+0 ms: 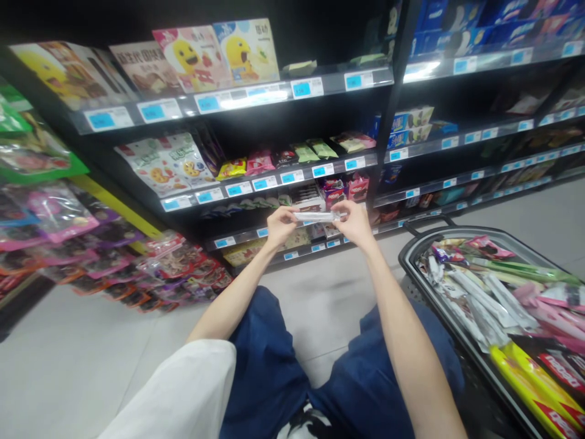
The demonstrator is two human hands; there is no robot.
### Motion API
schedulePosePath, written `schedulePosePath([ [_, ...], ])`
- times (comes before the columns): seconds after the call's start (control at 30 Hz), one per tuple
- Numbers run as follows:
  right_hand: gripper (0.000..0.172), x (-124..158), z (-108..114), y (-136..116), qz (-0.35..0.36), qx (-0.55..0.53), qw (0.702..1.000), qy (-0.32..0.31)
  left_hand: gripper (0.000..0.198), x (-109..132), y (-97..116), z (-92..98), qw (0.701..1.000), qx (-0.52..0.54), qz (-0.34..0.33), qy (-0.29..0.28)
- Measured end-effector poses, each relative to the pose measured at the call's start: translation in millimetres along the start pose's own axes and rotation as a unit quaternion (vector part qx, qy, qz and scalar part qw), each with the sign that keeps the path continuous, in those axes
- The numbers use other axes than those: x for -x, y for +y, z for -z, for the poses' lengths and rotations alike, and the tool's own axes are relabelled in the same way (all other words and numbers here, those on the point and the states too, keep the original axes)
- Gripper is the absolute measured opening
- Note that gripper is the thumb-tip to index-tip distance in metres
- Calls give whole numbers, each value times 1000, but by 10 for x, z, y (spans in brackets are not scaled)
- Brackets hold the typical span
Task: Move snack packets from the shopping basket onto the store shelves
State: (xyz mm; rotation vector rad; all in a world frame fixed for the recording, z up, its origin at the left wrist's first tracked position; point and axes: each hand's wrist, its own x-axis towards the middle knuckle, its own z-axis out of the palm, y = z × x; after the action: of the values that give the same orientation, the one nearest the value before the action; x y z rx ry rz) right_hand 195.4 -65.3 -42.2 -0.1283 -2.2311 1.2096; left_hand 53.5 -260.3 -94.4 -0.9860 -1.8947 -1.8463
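Between my two hands is a slim white snack packet (315,216), held level in front of the lower shelves. My left hand (281,225) pinches its left end, and my right hand (354,224) pinches its right end. Fine print on the wrapper is too blurred to read. Just behind it, dark pink and purple snack packs (336,194) stand on a lower shelf beside a stack of white packets (308,198). To the right of my legs, a grey-rimmed basket (406,253) holds many wrapped snacks, among them similar long white packets (484,299).
Dark shelves with price tags (292,177) run across the front, carrying snack boxes (247,52) and bags (171,164). Hanging snack packs (183,268) line the left side. Blue boxes (457,30) fill the upper right shelf. Grey floor tiles (315,317) lie below.
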Motion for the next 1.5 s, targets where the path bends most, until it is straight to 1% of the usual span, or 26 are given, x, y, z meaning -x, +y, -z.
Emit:
schedulePosePath([
  [0.13,19,9,-38,2,6,74,997,-3,15,0,-44,29,1000,-6,-26,6],
  [0.23,15,13,-49,8,15,79,997,-3,14,-2,-47,39,1000,-12,-25,6],
  [0.4,17,13,-41,4,15,73,997,1,14,-3,-30,23,1000,-12,-10,8],
  [0.6,19,0,-44,28,20,78,997,-1,13,2,-69,17,999,4,-39,2],
  [0.77,25,-1,-37,41,23,92,995,-9,14,4,-103,21,999,-19,-30,-9],
  [0.93,28,9,-21,19,21,115,993,-12,14,10,-101,17,1000,-13,-18,-20],
  [1.07,31,11,-21,12,3,128,992,-9,18,21,-70,4,998,37,8,-49],
  [1.2,36,5,-18,0,-29,107,994,-6,25,26,-32,-10,992,71,51,-92],
  [1.3,37,-1,-8,-16,-65,111,992,-3,26,25,-16,-10,990,63,62,-106],
  [1.37,33,-4,-1,-21,-83,121,989,-1,28,23,-17,-2,990,51,64,-117],
  [1.5,27,-4,8,-6,-89,117,989,-4,34,17,-32,21,990,20,63,-127],
])
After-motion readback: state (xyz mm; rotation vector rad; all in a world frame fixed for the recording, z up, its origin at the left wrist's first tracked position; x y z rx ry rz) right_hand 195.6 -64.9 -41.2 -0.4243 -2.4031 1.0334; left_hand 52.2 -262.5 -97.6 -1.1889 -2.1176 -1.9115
